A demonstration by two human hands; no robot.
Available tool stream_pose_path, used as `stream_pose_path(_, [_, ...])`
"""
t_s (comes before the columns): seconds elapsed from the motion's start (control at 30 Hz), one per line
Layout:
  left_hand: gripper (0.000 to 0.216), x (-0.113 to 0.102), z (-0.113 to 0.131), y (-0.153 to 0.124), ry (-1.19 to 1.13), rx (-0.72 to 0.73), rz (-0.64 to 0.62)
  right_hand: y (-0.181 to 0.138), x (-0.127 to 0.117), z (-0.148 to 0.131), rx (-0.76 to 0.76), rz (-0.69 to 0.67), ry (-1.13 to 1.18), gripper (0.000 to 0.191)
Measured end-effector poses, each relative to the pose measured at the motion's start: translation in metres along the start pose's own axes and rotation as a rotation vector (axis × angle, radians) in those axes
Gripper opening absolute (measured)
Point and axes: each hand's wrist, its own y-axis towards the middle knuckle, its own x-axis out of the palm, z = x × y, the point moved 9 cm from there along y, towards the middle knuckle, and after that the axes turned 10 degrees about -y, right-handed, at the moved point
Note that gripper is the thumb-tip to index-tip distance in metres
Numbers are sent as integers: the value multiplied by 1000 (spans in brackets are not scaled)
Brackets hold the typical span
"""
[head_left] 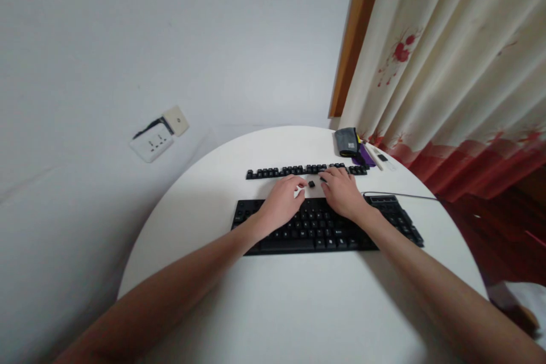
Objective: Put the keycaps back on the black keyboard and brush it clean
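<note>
A black keyboard (384,213) lies across a round white table (298,307). Behind it runs a row of loose black keycaps (281,172). My left hand (281,202) hovers over the keyboard's far edge with fingers curled, its fingertips beside a single loose keycap (311,183) on the table. My right hand (341,190) is just to the right of that keycap, fingers bent and pinched on a small dark thing I cannot make out. Both forearms reach in from the bottom edge.
A grey folded cloth (346,141), a purple item (367,154) and a small white device (381,158) sit at the table's far right. The keyboard's cable (405,195) trails right. A curtain (447,68) hangs at right; a wall socket (152,141) is at left.
</note>
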Motion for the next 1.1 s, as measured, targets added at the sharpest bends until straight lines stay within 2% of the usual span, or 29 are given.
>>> stream_pose_path(0.07, [18,0,-10,9,65,-46,-28,8,3,17,61,-6,-12,30])
stream_pose_path(0.17, [22,3,-14,21,116,-56,-51,17,8,30,69,-19,-12,26])
stream_pose_path(0.33, [21,23,-8,37,166,7,-80,24,10,26,47,-27,-50,22])
stream_pose_path(0.47, [10,44,-13,43,227,-24,-151,27,11,21,52,-56,-89,16])
stream_pose_path(0.6, [18,48,-16,42,277,-46,-197,18,-2,27,66,5,-41,16])
stream_pose_path(0.83, [16,29,11,25,59,51,-129,-27,-32,46,82,143,278,16])
stream_pose_path(0.97, [16,32,27,5,-146,23,-82,-47,-42,50,7,213,355,14])
stream_pose_path(1.1, [13,39,35,-10,-253,26,-63,-54,-42,57,-18,204,439,16])
